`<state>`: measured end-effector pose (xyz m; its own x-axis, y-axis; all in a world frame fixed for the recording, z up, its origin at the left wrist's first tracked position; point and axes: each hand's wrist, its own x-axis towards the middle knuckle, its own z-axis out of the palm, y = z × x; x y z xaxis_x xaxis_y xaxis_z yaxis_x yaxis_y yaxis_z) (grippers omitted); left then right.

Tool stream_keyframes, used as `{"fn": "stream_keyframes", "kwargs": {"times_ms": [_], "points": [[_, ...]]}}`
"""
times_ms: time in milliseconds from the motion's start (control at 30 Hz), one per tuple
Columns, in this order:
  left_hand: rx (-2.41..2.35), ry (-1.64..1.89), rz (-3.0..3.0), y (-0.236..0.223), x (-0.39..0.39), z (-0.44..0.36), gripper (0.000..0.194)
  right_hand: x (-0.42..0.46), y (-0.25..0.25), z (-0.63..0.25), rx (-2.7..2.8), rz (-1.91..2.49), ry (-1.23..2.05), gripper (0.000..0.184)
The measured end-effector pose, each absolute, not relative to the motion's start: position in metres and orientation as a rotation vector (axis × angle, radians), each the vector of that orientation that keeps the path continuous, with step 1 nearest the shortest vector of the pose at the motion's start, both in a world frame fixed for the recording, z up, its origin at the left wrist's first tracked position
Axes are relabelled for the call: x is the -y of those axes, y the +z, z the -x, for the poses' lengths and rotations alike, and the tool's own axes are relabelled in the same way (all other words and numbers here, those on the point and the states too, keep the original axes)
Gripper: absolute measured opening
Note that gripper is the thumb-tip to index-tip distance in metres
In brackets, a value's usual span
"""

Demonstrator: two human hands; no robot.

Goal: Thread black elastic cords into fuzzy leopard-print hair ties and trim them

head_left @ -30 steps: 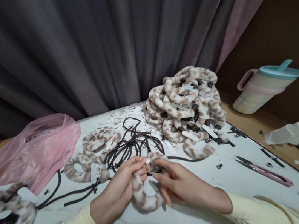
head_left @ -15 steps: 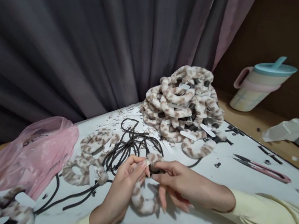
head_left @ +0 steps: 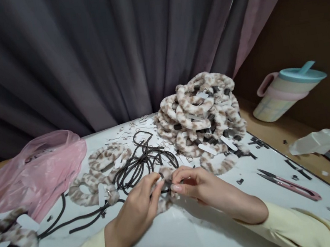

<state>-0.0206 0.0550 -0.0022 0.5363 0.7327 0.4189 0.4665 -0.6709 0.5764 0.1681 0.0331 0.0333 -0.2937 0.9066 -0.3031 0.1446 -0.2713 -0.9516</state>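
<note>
Right fingers (head_left: 183, 174) newly curled at furry loop (head_left: 165, 205)

"What does the plush piece (head_left: 165, 205) look like?"
"Pale fur with brown patches, bent into a curve, and a bit of dark cord (head_left: 166, 190) shows at its upper part."
"Where is it?"
"Held over the worktop (head_left: 222, 236), partly hidden, well short of the far edge, well in from the right edge."

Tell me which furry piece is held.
The furry piece between the left hand and right hand, in front of the dark cord bundle; the others, unheld, sit piled or loose on the table.
</note>
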Motion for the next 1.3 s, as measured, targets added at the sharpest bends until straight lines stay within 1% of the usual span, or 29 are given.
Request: {"fn": "stream_keyframes", "kwargs": {"times_ms": [100,167,233,300,367,467,533,600,667,767,933,1000,1067,1100,1133,1167,1233,1300], "points": [[-0.888,0.897,-2.559,-0.005,-0.058,0.023,0.02,-0.034,0.036,-0.173,1.485,1.319,1.621,0.02],[-0.857,0.839,-2.624,-0.006,-0.058,0.024,0.02,-0.032,0.041,-0.173,1.563,1.32,1.668,0.025],[-0.843,0.741,-2.651,-0.005,-0.056,0.023,0.018,-0.029,0.045,-0.173,1.649,1.328,1.672,0.031],[-0.811,0.618,-2.663,-0.002,-0.053,0.021,0.017,-0.027,0.049,-0.174,1.744,1.335,1.628,0.032],[-0.728,0.494,-2.655,0.004,-0.051,0.019,0.018,-0.026,0.049,-0.176,1.888,1.341,1.454,0.03],[-0.6,0.389,-2.585,0.012,-0.05,0.018,0.02,-0.03,0.046,-0.181,2.195,1.34,0.986,0.02],[-0.591,0.399,-2.545,0.013,-0.05,0.019,0.022,-0.033,0.043,-0.185,2.374,1.283,0.722,0.016],[-0.593,0.461,-2.552,0.011,-0.051,0.02,0.023,-0.037,0.042,-0.188,2.473,1.21,0.61,0.017],[-0.526,0.529,-2.622,0.007,-0.051,0.022,0.027,-0.039,0.041,-0.189,2.492,1.159,0.62,0.02],[-0.333,0.59,-2.787,0.005,-0.053,0.02,0.034,-0.041,0.039,-0.186,2.461,1.102,0.752,0.019],[-0.22,0.639,-2.949,0.01,-0.053,0.018,0.025,-0.041,0.043,-0.186,2.371,1.147,0.97,0.017],[-0.195,0.649,-3.006,0.012,-0.052,0.018,0.024,-0.042,0.051,-0.192,2.294,1.221,1.227,0.012],[-0.166,0.672,-3.076,0.014,-0.051,0.018,0.022,-0.043,0.061,-0.202,2.2,1.269,1.527,0.023],[-0.153,0.695,-3.106,0.015,-0.05,0.019,0.021,-0.043,0.065,-0.207,2.17,1.282,1.603,0.029],[-0.138,0.722,-3.129,0.016,-0.049,0.019,0.02,-0.043,0.067,-0.211,2.154,1.3,1.607,0.032],[-0.12,0.748,-3.146,0.016,-0.048,0.019,0.02,-0.044,0.069,-0.214,2.14,1.337,1.536,0.034],[-0.08,0.793,-3.164,0.018,-0.046,0.018,0.023,-0.042,0.067,-0.215,2.071,1.43,1.266,0.033],[-0.06,0.821,-3.177,0.019,-0.043,0.018,0.024,-0.039,0.064,-0.209,1.936,1.446,0.956,0.028]]}}
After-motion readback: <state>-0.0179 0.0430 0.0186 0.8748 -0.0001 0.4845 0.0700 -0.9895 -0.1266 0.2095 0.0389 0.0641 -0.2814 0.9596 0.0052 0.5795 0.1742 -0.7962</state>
